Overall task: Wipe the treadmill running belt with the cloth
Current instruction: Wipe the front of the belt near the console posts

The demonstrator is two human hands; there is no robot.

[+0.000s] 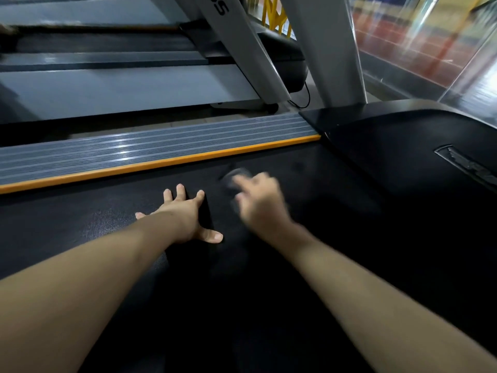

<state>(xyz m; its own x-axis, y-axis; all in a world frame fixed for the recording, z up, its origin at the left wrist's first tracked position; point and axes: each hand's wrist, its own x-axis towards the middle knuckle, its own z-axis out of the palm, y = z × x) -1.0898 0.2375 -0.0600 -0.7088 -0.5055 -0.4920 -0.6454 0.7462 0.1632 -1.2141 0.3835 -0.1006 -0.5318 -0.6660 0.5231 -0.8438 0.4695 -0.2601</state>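
Person leans over the running belt (282, 265), both arms out. Left hand (185, 216) lies flat on the belt, fingers spread, holding nothing, bracing. Right hand (259, 203) is motion-blurred, curled round a dark cloth (232, 177) that pokes out by the fingertips on the belt, near the motor cover (403, 162); grip detail unclear. Best done with overlapping strokes from the orange strip (161, 164) across, keeping the cloth flat under the palm, with steady pressure.
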